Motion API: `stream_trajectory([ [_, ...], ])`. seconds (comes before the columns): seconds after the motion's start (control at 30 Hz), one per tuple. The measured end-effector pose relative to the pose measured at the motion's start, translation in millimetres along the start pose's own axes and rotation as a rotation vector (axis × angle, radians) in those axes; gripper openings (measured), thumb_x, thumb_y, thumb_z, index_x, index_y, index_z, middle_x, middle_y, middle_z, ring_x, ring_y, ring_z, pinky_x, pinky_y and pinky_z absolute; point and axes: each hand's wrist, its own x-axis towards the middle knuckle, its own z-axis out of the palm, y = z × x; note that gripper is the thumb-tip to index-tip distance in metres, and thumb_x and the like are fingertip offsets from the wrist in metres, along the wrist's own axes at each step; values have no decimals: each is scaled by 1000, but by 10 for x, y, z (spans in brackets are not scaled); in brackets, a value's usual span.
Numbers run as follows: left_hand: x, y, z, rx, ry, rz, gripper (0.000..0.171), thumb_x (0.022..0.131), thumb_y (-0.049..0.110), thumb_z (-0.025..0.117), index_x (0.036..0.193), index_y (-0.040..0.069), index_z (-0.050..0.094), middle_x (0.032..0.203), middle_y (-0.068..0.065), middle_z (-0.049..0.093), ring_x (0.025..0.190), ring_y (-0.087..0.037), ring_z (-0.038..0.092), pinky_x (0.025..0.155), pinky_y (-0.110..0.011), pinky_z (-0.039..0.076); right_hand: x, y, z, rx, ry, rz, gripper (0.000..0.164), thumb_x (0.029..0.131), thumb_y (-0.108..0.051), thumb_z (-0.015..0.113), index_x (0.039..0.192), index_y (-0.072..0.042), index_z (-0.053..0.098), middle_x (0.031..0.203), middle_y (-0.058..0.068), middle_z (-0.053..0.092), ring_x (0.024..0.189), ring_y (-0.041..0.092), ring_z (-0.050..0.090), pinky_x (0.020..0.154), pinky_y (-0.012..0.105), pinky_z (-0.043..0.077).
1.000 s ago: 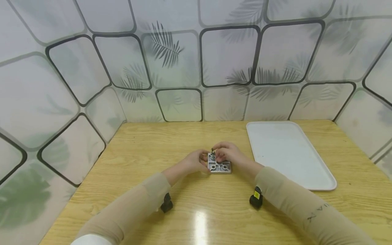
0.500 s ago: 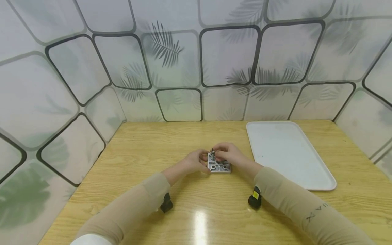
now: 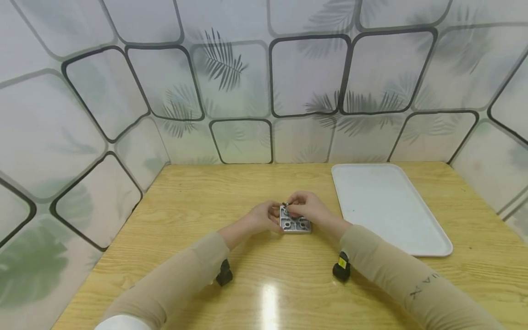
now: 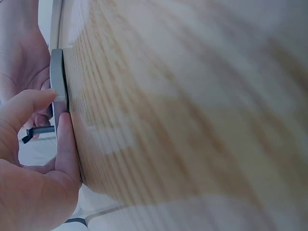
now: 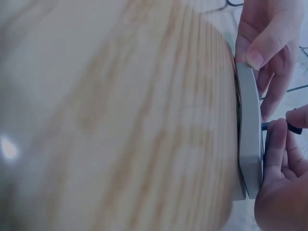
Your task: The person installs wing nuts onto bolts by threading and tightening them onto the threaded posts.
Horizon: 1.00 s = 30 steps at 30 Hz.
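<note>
Clearly you keep the small grey metal plate (image 3: 295, 224) lying flat on the table (image 3: 198, 201), near its middle, and both of your hands meet over it. Your left hand (image 3: 264, 217) has its fingers curled round the left edge of the plate, thumb on one face and a finger along the rim, I think so that the plate does not slide or turn. Your right hand (image 3: 307, 207) pinches a small dark screw (image 3: 285, 204) between thumb and fingertips, and the screw stands upright on the far left corner of the plate, probably in one of its round holes. To the right lies a white tray (image 3: 429, 238), well apart from the plate. The head view shows the whole arrangement, but the screw is very small there. The left wrist view shows what the head view does not: the plate (image 4: 57, 91) seen from its edge, thin and flat against the wood, and the threaded shaft of the screw (image 4: 41, 131) sticking out from it. The right wrist view shows the left hand's fingers (image 5: 262, 48) gripping the plate (image 5: 250, 144), and the right hand's fingers (image 5: 275, 144) touching its face beside the screw (image 5: 284, 126).
</note>
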Motion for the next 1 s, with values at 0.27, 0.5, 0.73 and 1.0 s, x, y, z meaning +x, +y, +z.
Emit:
stream_trajectory([
  [0.27,-3,23,-10,11,3,-14,83,81,-2,86,154,0,48,132,-17,66,106,-22,68,92,-29,57,-35,-90,87,-48,101,34,12,93,-11,71,100,-2,67,86,2,65,77,11,63,71,21,52],
  [0.5,8,8,-5,14,8,-13,81,81,-2,85,154,1,49,131,-15,65,105,-21,67,90,-28,57,-38,-121,167,-103,160,78,11,93,-16,70,94,-6,64,88,3,62,79,14,63,69,21,49],
  [0.73,13,2,2,-5,19,-10,82,81,-3,85,154,1,49,131,-16,66,104,-21,68,90,-28,56,-46,-133,91,21,88,46,20,99,-15,61,108,3,64,90,5,66,76,9,63,71,19,53],
  [1.0,15,-14,0,-21,8,9,82,80,-6,84,153,-4,48,133,-21,67,106,-24,70,92,-29,58,-31,-43,17,214,1,-4,36,96,-1,46,124,19,58,86,4,66,69,5,62,67,16,56],
])
